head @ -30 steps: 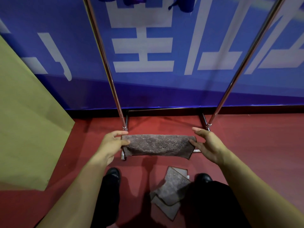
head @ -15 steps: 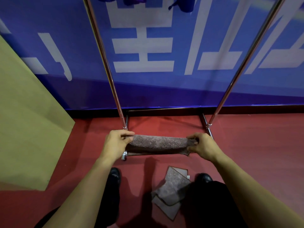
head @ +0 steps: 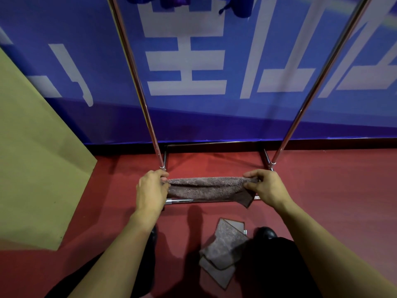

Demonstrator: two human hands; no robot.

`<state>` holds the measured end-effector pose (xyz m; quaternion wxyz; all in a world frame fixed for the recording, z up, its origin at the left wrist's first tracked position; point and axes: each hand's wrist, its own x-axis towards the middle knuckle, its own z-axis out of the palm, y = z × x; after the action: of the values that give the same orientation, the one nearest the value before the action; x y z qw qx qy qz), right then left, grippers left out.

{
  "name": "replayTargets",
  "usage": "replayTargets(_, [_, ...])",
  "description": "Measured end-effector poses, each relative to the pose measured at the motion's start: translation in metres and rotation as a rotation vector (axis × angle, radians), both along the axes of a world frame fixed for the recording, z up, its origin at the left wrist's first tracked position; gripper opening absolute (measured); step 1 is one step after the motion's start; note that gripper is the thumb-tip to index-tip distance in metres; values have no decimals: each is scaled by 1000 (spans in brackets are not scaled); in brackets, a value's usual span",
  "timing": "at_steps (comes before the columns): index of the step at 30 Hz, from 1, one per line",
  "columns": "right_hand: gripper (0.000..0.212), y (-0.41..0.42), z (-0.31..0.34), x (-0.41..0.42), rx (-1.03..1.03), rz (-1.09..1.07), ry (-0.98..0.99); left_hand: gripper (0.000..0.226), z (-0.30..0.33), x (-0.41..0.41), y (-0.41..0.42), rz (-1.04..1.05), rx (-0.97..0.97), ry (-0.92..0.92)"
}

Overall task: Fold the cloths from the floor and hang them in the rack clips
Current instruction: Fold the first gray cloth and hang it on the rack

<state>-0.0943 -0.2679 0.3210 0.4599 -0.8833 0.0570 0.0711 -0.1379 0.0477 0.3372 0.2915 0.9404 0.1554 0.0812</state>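
Above red floor (head: 322,190), cloth (head: 206,188) crosswise.

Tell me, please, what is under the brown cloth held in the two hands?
Below the held cloth runs the rack's chrome base bar, over the red floor. The cloth hides the bar's middle part. Left hand and right hand pinch its ends.

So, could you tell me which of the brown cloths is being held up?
The folded cloth stretched between the left hand and right hand; the other lies crumpled on the floor.
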Motion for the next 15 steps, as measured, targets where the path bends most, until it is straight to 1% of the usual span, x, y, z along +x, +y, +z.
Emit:
replayTargets(2, [20, 1, 1, -1, -34, -12, -20, 23, -4, 2, 1, -13, 35, 19])
replayTargets(4, [14, 2, 4, -3, -111, -43, -80, 16, -8, 3, 1, -28, 43, 40])
replayTargets(5, [11, 2, 5, -4, -117, -67, -115, 11, -10, 4, 2, -20, -2, 52])
replayTargets(6, [8, 3, 6, -4, -79, -89, -132, 5, -9, 4, 3, -8, -88, 64])
replayTargets(7, [7, 4, 7, -4, 3, -106, -130, 2, -9, 5, 4, 0, -219, 90])
replayTargets(9, [8, 6, 9, -3, 171, -121, -98, 19, -9, 9, 7, -19, -498, 119])
replayTargets(10, [8, 7, 10, -2, 213, -120, -96, 26, -8, 10, 8, -29, -580, 115])
replayTargets(11, [8, 6, 10, -2, 232, -121, -106, 28, -7, 10, 8, -41, -617, 110])
replayTargets(13, [3, 6, 11, -2, 232, -130, -142, 23, -6, 10, 7, -60, -637, 82])
replayTargets(15, [14, 3, 8, -1, 236, -156, -165, 18, -5, 9, 5, -62, -649, 61])
